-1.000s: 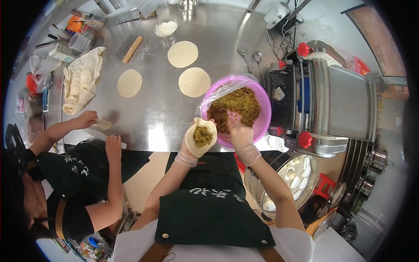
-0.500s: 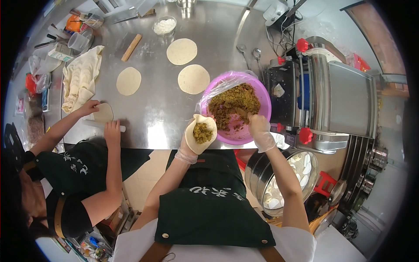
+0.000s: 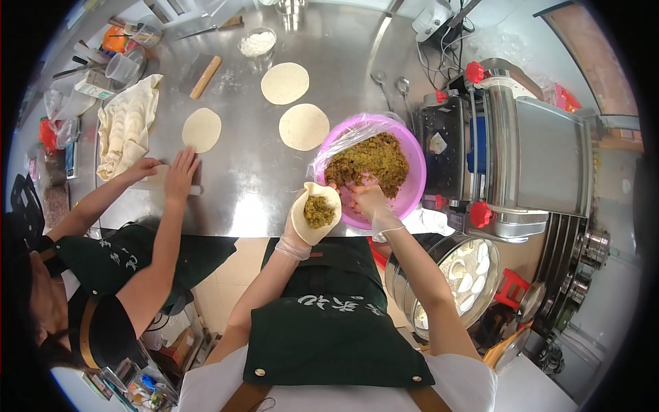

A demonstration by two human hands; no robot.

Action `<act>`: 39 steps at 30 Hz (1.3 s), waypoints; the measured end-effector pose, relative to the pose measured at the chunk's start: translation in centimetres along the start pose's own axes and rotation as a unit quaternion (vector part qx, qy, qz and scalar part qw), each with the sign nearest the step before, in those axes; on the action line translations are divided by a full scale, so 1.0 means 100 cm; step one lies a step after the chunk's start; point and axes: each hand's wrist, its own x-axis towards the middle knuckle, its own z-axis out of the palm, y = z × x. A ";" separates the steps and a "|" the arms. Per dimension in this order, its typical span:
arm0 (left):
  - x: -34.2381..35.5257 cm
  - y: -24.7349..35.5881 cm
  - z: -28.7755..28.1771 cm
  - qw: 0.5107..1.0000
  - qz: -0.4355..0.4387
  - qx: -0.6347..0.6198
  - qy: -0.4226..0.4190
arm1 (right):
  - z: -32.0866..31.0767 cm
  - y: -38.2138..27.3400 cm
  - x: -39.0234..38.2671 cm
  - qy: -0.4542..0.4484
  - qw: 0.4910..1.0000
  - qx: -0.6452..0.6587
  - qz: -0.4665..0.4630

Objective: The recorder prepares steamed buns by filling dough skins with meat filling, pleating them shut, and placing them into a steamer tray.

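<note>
My left hand (image 3: 292, 236), in a clear glove, is closed around a round dough wrapper (image 3: 300, 221) cupped in its palm. A mound of chopped green-brown filling (image 3: 318, 212) lies in the wrapper. Close beside it, a pink bowl (image 3: 418, 159) stands at the table's front edge, with more filling (image 3: 384, 156) inside. My right hand (image 3: 369, 201), also gloved, reaches over the bowl's near side with its fingers curled down toward the filling. What those fingers hold is hidden. Clear plastic film (image 3: 350, 137) hangs over the bowl's far left rim.
Flat dough rounds (image 3: 304, 127) lie on the steel table (image 3: 240, 158). At left, a co-worker's hands (image 3: 180, 175) work a rolling pin (image 3: 196, 190) over dough. A scraper (image 3: 206, 77) and spoons (image 3: 403, 85) lie farther back. A roller machine (image 3: 494, 151) stands right; steamers (image 3: 405, 278) sit below.
My right hand has moved left within the bowl, closer to the wrapper. Filling in the bowl has shifted. The co-worker's right hand has moved farther forward and flattened out.
</note>
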 end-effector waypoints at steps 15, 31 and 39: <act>0.010 0.019 0.008 0.988 0.098 0.061 -0.099 | -0.040 -0.016 -0.052 -0.022 0.972 0.233 0.024; 0.068 -0.057 0.109 0.980 -0.041 0.058 -0.184 | -0.006 -0.012 -0.128 0.450 0.775 -0.256 -0.363; 0.090 -0.053 0.083 0.729 0.315 0.577 -0.191 | -0.020 -0.027 -0.155 0.274 0.903 0.057 -0.325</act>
